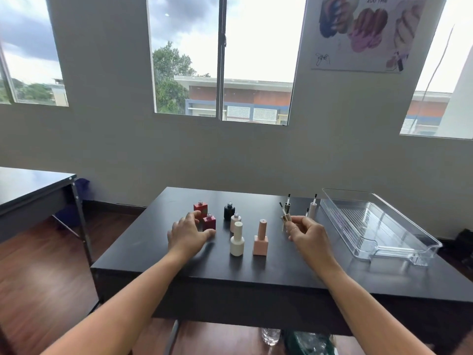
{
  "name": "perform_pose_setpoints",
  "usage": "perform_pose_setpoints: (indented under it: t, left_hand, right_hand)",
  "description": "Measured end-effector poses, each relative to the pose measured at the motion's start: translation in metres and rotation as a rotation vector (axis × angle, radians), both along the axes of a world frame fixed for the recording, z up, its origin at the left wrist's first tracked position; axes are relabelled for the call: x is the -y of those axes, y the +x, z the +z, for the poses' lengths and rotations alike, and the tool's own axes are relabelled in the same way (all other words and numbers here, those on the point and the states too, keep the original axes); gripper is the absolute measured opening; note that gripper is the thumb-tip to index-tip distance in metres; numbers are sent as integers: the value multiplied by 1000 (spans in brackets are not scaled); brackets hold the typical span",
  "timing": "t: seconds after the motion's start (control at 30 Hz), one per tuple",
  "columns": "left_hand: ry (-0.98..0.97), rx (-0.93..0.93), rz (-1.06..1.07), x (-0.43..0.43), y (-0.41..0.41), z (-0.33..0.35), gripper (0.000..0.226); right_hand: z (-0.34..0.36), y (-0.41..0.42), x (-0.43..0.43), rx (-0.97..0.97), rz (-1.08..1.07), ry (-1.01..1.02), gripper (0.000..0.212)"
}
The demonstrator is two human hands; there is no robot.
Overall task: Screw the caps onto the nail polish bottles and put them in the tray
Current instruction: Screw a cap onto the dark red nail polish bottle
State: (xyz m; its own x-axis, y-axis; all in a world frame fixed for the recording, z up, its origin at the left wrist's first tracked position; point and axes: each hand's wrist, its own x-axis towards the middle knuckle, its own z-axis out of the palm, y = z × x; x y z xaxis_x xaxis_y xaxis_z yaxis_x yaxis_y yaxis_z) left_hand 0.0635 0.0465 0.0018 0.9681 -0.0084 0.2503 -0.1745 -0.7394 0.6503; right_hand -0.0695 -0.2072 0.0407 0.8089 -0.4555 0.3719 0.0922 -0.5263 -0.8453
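Note:
On the black table (256, 272) stand several nail polish bottles. Two red square bottles (200, 207) (209, 222), a black bottle (229, 210) and a pale pink bottle (235, 221) are uncapped. A cream bottle (237, 240) and a peach bottle (261, 239) carry caps. My left hand (188, 235) rests open beside the nearer red bottle, fingers touching it. My right hand (305, 233) pinches a gold brush cap (286, 218) above the table. Two more brush caps (287, 204) (312, 208) stand upright behind it. The clear plastic tray (409, 242) lies at the right, with nothing in it.
A second dark table (33, 190) stands to the left across a gap of wooden floor. A water bottle (270, 336) and a bag sit under my table. Wall and windows lie behind the table's far edge.

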Motion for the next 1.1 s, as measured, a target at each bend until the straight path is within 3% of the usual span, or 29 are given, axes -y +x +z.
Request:
perform_pose_setpoints:
  t: [0.13,0.3,0.43,0.63,1.1]
  left_hand:
    - [50,-29,17,4,11,1,48]
    - [5,-45,37,4,15,2,32]
    - [-273,-18,-40,1,3,6,23]
    - [-643,31,-207,0,-45,27,21]
    - [-612,124,-339,7,-89,49,27]
  right_hand:
    - [4,-6,-6,23,14,24,11]
    - [10,-8,-11,34,36,37,17]
    - [20,-13,-15,72,77,122,21]
    - [35,-22,-28,164,160,164,9]
    - [43,-28,-59,197,222,50,21]
